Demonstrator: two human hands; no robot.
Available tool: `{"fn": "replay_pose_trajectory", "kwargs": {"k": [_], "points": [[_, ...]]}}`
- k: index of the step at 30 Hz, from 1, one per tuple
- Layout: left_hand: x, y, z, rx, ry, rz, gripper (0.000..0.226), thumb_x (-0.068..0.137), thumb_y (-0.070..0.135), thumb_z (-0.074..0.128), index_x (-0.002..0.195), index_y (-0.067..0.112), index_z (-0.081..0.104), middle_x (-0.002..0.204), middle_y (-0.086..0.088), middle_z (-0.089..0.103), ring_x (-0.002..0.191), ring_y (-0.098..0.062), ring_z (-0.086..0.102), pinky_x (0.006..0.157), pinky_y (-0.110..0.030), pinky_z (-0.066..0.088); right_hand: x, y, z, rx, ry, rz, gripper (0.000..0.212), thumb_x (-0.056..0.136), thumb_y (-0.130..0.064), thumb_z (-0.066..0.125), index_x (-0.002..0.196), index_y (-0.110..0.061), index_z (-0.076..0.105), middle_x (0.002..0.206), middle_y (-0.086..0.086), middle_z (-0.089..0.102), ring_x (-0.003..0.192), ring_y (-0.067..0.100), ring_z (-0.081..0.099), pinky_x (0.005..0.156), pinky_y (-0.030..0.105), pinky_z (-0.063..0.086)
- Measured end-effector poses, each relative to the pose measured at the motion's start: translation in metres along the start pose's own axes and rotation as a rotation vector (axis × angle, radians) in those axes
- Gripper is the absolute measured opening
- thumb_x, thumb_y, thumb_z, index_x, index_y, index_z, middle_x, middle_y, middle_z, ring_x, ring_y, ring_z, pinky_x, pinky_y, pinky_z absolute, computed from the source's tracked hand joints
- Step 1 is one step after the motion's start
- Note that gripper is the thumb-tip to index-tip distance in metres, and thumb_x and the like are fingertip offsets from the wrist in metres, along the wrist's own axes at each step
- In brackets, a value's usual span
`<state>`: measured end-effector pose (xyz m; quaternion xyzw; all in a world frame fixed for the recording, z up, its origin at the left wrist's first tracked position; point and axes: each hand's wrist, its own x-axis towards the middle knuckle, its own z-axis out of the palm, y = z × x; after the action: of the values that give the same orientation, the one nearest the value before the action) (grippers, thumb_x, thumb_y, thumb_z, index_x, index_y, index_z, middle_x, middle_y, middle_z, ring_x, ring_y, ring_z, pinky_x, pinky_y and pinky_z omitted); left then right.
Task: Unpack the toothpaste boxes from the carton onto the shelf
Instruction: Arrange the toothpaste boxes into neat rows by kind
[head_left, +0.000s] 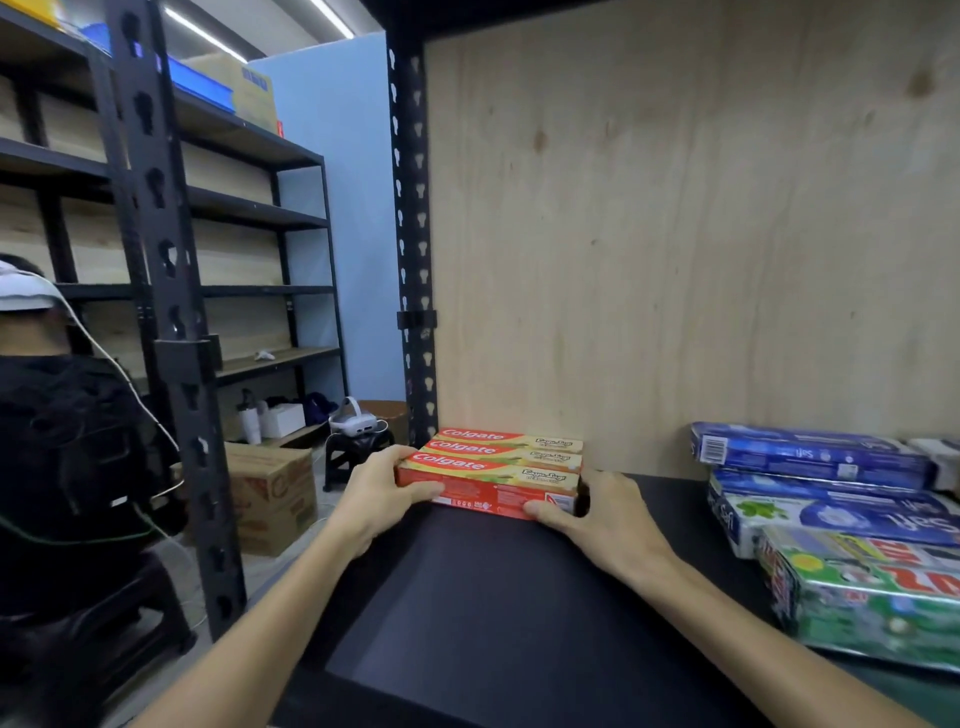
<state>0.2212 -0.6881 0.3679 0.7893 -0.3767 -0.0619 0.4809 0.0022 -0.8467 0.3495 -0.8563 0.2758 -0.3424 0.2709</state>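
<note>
While the three red toothpaste boxes (493, 467) lie side by side at the back left of the black shelf (493, 597), close to the plywood back panel, the left hand (379, 499) grips their left end and the right hand (597, 512) their right end, fingers curled round. They look light, stiff and smooth; squeezing inward from both ends should keep them together.
</note>
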Motion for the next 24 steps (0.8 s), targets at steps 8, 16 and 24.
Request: {"fn": "replay_pose_trajectory", "kwargs": {"k": [8,16,24], "points": [[-0.007,-0.004,0.003,-0.071,0.025,0.073,0.048,0.078,0.024,0.087,0.123,0.02,0.07,0.095,0.013,0.077,0.092,0.0,0.071,0.081,-0.015,0.051,-0.005,-0.004,0.002,-0.009,0.032,-0.015,0.059,0.076,-0.061,0.076,0.124,-0.028,0.069,0.116,-0.013,0.07,0.104,0.005,0.065,0.092,0.029,0.055],[-0.006,-0.007,0.002,0.011,-0.003,0.098,0.052,0.084,0.033,0.081,0.131,0.021,0.062,0.107,0.012,0.073,0.099,-0.002,0.067,0.087,-0.022,0.053,-0.008,-0.007,0.0,-0.031,0.025,0.022,0.056,0.078,-0.06,0.075,0.124,-0.029,0.067,0.113,-0.01,0.067,0.099,0.005,0.063,0.083,0.024,0.051],[-0.017,-0.001,0.004,0.058,-0.014,0.078,0.076,0.084,0.035,0.081,0.147,0.014,0.045,0.128,0.004,0.063,0.12,-0.015,0.06,0.102,-0.03,0.046,-0.013,-0.006,0.0,-0.079,0.041,0.037,0.091,0.058,-0.091,0.059,0.127,-0.032,0.063,0.114,-0.01,0.069,0.106,0.008,0.065,0.09,0.036,0.057]]}}
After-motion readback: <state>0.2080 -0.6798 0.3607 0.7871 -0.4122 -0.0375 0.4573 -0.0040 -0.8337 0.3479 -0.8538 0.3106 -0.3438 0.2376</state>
